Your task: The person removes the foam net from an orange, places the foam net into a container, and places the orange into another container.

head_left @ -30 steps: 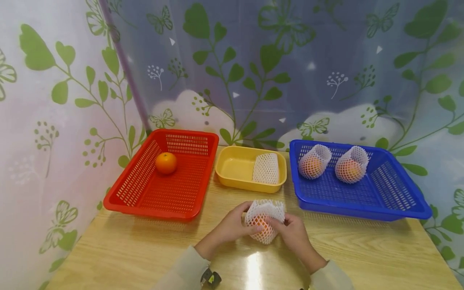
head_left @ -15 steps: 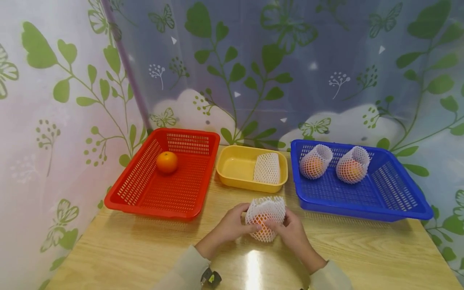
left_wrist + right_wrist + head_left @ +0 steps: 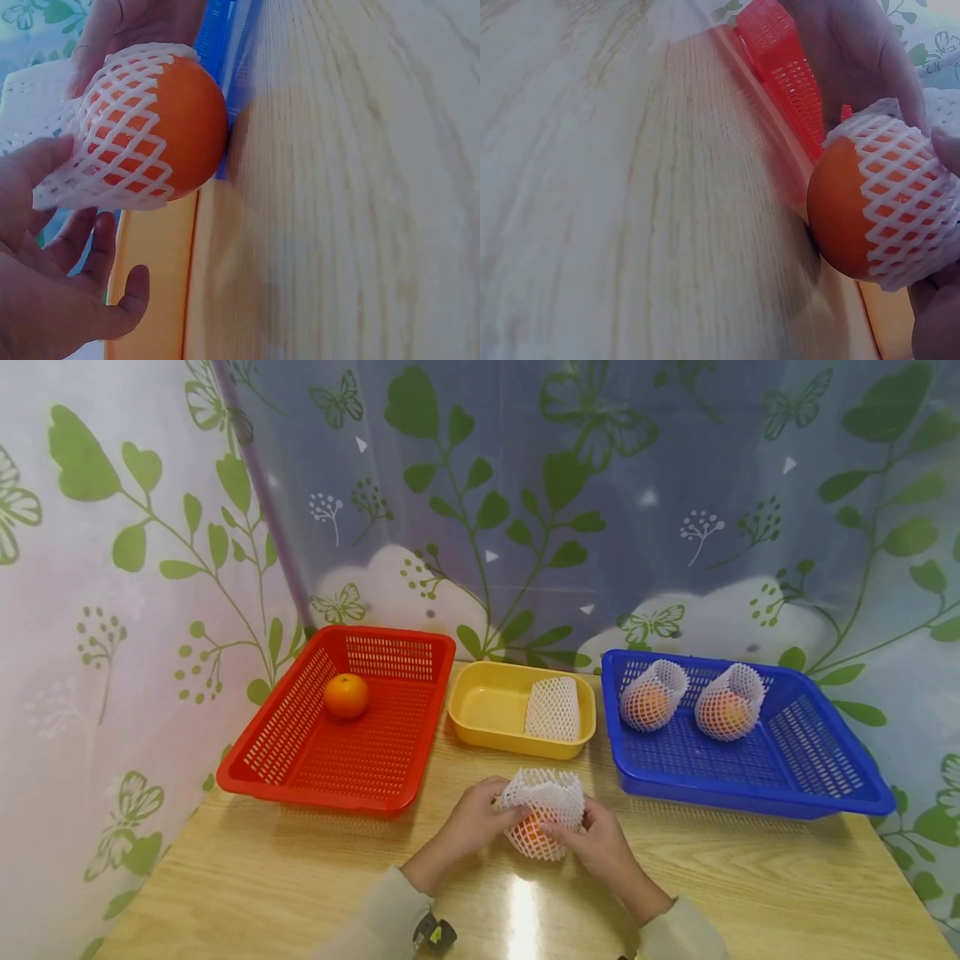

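Just above the table, an orange (image 3: 196, 124) sits in a white foam fruit net (image 3: 542, 793), its bare end sticking out in both wrist views. The net's loose end points away from the person. My left hand (image 3: 471, 817) pinches the net at its left side; in the left wrist view its lower fingers (image 3: 135, 296) hang apart from the fruit. From the right, my right hand (image 3: 600, 843) grips the netted orange, thumb lying across the mesh. Part of the right fingers is hidden behind the net.
A red basket (image 3: 315, 797) at left holds one bare orange (image 3: 347, 697). Behind the hands, a yellow tray (image 3: 480, 702) contains a flat foam net (image 3: 553, 708). The blue basket (image 3: 750, 789) at right carries two netted fruits (image 3: 647, 703). Patterned curtains stand behind the wooden table (image 3: 300, 877).
My left thumb has shifted up along the net toward its loose end. The netted orange has moved slightly left. Baskets and tray stay where they were.
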Demonstrator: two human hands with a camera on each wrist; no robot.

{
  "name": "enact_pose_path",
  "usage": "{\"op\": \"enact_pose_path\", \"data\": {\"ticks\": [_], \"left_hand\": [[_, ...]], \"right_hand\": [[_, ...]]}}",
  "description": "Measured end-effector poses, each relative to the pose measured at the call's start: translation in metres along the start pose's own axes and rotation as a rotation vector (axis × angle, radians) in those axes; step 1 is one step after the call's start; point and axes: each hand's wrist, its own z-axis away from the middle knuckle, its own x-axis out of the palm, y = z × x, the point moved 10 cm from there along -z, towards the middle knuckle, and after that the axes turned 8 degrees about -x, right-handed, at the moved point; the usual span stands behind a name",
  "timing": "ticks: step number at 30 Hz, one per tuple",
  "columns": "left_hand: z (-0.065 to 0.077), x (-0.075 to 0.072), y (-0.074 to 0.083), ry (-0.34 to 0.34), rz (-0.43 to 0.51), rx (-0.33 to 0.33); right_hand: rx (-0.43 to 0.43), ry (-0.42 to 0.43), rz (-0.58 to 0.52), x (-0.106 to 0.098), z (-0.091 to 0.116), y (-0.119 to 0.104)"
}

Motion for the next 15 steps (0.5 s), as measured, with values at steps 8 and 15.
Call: {"op": "enact_pose_path", "data": {"ticks": [8, 15], "left_hand": [[0.001, 0.009, -0.005, -0.098, -0.018, -0.027], [0.004, 0.017, -0.001, -0.144, -0.003, -0.008]], "right_hand": [[0.051, 0.085, -0.052, -0.006, 0.000, 0.002], [0.051, 0.251, 0.015, -0.021, 0.000, 0.001]]}}
